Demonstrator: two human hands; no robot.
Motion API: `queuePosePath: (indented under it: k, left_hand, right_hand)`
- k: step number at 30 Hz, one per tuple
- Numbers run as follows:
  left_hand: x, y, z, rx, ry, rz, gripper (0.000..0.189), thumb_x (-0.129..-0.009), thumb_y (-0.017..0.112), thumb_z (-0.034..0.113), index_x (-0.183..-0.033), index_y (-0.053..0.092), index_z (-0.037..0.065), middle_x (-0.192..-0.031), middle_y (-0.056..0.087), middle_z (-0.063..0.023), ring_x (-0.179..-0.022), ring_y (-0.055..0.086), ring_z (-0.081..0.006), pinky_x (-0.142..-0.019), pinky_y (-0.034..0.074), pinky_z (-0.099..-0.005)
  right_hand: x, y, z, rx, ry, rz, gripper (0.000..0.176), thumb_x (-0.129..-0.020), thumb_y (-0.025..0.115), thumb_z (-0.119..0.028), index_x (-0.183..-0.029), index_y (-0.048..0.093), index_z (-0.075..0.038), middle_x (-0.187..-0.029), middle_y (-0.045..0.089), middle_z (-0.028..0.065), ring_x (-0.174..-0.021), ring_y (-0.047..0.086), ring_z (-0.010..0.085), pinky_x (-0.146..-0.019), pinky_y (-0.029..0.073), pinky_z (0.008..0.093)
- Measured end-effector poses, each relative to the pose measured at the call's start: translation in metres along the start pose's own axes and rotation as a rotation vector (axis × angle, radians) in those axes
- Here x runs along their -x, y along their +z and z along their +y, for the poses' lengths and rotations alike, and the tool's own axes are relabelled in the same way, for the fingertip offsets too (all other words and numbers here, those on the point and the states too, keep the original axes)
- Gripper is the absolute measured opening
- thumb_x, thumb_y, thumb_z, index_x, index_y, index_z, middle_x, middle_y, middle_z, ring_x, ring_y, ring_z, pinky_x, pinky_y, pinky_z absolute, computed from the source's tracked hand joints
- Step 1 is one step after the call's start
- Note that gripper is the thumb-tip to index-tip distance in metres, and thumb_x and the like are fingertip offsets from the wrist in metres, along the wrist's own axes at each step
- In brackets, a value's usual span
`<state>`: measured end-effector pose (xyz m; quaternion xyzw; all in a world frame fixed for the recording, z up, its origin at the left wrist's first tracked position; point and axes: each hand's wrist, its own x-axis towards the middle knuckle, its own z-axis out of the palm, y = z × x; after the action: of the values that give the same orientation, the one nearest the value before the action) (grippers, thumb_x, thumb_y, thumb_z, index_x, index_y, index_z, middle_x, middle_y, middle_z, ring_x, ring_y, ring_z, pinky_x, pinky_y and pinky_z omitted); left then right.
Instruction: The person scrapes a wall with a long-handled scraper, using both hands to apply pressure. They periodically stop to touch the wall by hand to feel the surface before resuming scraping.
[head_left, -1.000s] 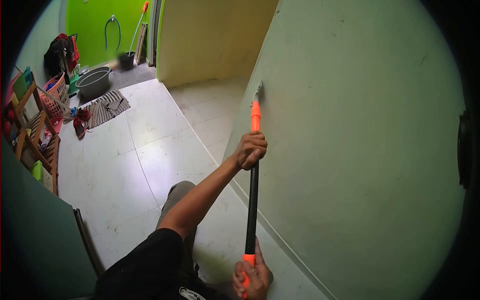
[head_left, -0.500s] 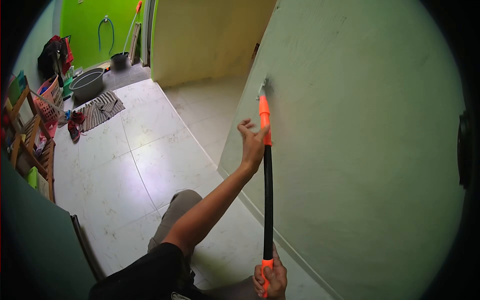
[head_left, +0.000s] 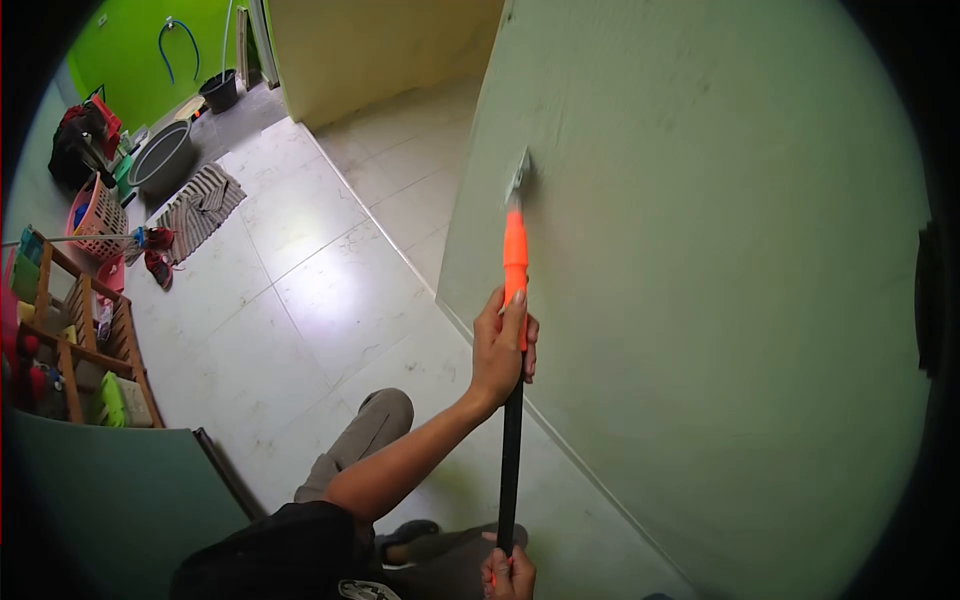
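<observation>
A long-handled scraper (head_left: pixel 511 430), black in the middle with orange sections, runs up the centre of the view. Its narrow metal head (head_left: pixel 519 175) is against the pale green wall (head_left: pixel 700 300), beside a dark shadow. My left hand (head_left: pixel 500 345) wraps round the lower end of the upper orange section, thumb lying along it. Down at the bottom edge, my right hand (head_left: pixel 509 575) is closed on the handle's lower end, where a bit of orange shows. My knees and one dark shoe are beneath the arms.
White floor tiles (head_left: pixel 330 300) spread to the left of the wall. A wooden rack (head_left: pixel 70 345) with items, a pink laundry basket (head_left: pixel 100 222), red-and-black shoes (head_left: pixel 158 265), a striped mat (head_left: pixel 203 200), a grey tub (head_left: pixel 165 160) and a black bucket (head_left: pixel 219 92) line the left side.
My left hand, earlier with some fingers lifted off, now wraps the handle lower in the view. The scraper has shifted slightly left, and the camera view has turned.
</observation>
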<state>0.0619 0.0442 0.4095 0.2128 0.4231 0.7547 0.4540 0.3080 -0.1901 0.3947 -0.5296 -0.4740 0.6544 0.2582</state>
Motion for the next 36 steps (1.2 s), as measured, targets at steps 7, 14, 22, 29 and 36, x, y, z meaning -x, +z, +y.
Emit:
queuePosePath:
  k: [7,14,22,29,36]
  left_hand:
    - [0.051,0.057,0.073,0.055,-0.309,0.043,0.049,-0.111,0.040,0.044,-0.139,0.047,0.004,-0.070,0.050,-0.0012,-0.038,0.046,-0.0099,-0.034,0.040,-0.0264]
    - [0.079,0.103,0.120,0.137,-0.513,0.035,0.054,-0.110,0.038,0.049,-0.134,0.048,0.002,-0.067,0.049,-0.0015,-0.038,0.044,-0.0105,-0.034,0.040,-0.0263]
    - [0.071,0.109,0.143,0.259,-0.623,0.040,0.046,-0.109,0.033,0.049,-0.117,0.046,0.006,-0.063,0.048,-0.0013,-0.036,0.044,-0.0125,-0.032,0.040,-0.0285]
    - [0.058,0.107,0.161,0.240,-0.752,0.095,0.044,-0.109,0.033,0.049,-0.107,0.045,0.007,-0.062,0.049,-0.0024,-0.038,0.047,-0.0152,-0.034,0.041,-0.0317]
    - [0.046,0.096,0.165,0.279,-0.853,0.053,0.046,-0.108,0.034,0.053,-0.108,0.043,0.008,-0.062,0.049,-0.0036,-0.038,0.046,-0.0168,-0.035,0.041,-0.0343]
  right_hand:
    - [0.136,0.029,-0.192,-0.047,0.333,0.069,0.020,-0.108,0.053,-0.022,-0.113,0.065,-0.007,-0.067,0.051,-0.0035,-0.053,0.045,0.0060,-0.048,0.037,0.0244]
    - [0.151,0.049,-0.292,-0.138,0.295,-0.015,0.044,-0.103,0.060,-0.017,-0.139,0.041,0.000,-0.097,0.069,0.0157,-0.055,0.062,0.0165,-0.047,0.051,0.0312]
    - [0.068,0.055,-0.330,-0.166,0.301,-0.047,0.047,-0.108,0.052,-0.021,-0.149,0.037,-0.005,-0.098,0.067,0.0190,-0.051,0.049,0.0087,-0.041,0.037,0.0218]
    - [0.049,0.086,-0.363,-0.061,0.326,0.099,0.044,-0.106,0.055,-0.019,-0.143,0.047,0.002,-0.094,0.065,0.0165,-0.058,0.051,0.0094,-0.046,0.039,0.0238]
    - [-0.007,0.097,-0.375,-0.038,0.421,0.086,0.030,-0.108,0.056,-0.031,-0.120,0.055,-0.004,-0.078,0.059,0.0064,-0.049,0.045,0.0077,-0.041,0.033,0.0241]
